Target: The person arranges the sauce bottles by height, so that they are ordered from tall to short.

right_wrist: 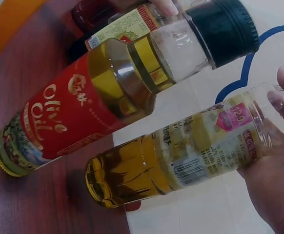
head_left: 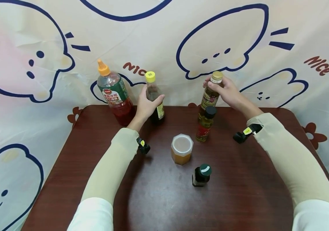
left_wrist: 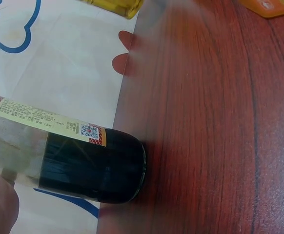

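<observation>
My left hand [head_left: 146, 105] grips a yellow-capped bottle of dark liquid [head_left: 157, 115] around its upper body at the back of the table. In the left wrist view the same bottle shows a pale label with a square code, and only part of the hand is in sight. On the right, my right hand [head_left: 225, 90] holds a gold-capped bottle of golden oil [head_left: 209, 98] by its upper part. Just in front of that one stands an olive oil bottle [right_wrist: 78, 107] with a red label and a dark cap, overlapping it in the head view.
A large orange-capped sauce bottle [head_left: 114, 93] with red contents stands left of my left hand. Nearer the front are a pale-lidded jar of amber contents [head_left: 181, 158] and a small green-capped dark bottle [head_left: 200, 179]. A patterned cloth [head_left: 152, 38] hangs behind the brown table [head_left: 164, 205].
</observation>
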Motion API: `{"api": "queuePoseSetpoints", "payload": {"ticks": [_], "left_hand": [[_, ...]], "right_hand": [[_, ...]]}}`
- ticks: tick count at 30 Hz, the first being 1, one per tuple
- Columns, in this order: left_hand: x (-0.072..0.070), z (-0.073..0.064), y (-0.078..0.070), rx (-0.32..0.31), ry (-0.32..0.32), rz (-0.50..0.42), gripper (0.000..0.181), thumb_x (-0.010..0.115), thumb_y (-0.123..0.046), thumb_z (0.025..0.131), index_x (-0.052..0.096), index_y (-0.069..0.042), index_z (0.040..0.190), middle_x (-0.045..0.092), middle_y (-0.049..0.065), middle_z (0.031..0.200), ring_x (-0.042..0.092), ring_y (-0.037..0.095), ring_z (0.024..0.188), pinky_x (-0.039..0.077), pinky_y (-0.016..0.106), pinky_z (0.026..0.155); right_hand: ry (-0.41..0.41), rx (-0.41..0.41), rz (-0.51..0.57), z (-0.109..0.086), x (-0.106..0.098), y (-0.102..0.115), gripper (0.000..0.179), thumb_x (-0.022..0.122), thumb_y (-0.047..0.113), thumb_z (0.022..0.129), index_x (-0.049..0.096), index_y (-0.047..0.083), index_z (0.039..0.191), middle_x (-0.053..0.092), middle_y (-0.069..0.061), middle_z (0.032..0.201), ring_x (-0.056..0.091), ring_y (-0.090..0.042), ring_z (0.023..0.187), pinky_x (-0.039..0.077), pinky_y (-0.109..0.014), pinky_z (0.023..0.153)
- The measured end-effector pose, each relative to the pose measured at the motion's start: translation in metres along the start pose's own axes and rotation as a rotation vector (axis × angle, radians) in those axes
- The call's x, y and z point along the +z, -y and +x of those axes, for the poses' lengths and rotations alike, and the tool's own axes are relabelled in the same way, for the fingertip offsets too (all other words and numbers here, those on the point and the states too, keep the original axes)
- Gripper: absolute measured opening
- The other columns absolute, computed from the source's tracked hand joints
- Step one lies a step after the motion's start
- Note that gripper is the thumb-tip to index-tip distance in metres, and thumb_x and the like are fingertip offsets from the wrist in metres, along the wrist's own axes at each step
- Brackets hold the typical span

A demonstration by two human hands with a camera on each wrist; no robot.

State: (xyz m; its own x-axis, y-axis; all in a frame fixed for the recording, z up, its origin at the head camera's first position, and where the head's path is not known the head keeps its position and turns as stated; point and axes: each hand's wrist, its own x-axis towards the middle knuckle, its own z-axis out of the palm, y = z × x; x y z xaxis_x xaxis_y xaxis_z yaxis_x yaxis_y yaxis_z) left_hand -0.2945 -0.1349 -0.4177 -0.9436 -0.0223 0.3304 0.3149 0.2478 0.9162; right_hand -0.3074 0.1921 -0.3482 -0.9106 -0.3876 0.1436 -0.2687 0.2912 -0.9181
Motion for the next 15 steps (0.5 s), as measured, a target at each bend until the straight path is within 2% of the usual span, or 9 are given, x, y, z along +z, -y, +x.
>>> {"api": "queuePoseSetpoints", "payload": {"ticks": [7, 15], "left_hand": [[0.001, 0.001, 0.0, -0.017, 0.002, 0.009, 0.053, 0.076, -0.018, 0.091, 0.05, -0.006, 0.136, 0.059, 0.013, 0.132, 0.057, 0.025, 0.123, 0.048, 0.043, 0.104], [-0.001, 0.0, 0.0, -0.024, 0.003, 0.011, 0.056, 0.077, -0.024, 0.091, 0.049, -0.007, 0.137, 0.059, 0.012, 0.133, 0.057, 0.025, 0.123, 0.048, 0.044, 0.105]], "right_hand": [[0.057, 0.033, 0.005, 0.013, 0.003, -0.001, 0.047, 0.053, 0.038, 0.106, 0.05, 0.003, 0.137, 0.059, -0.012, 0.134, 0.05, -0.026, 0.129, 0.033, -0.06, 0.112], [0.127, 0.062, 0.024, 0.021, 0.009, -0.009, 0.038, 0.054, 0.036, 0.106, 0.052, 0.01, 0.132, 0.057, -0.01, 0.135, 0.049, -0.027, 0.132, 0.032, -0.059, 0.113]]}}
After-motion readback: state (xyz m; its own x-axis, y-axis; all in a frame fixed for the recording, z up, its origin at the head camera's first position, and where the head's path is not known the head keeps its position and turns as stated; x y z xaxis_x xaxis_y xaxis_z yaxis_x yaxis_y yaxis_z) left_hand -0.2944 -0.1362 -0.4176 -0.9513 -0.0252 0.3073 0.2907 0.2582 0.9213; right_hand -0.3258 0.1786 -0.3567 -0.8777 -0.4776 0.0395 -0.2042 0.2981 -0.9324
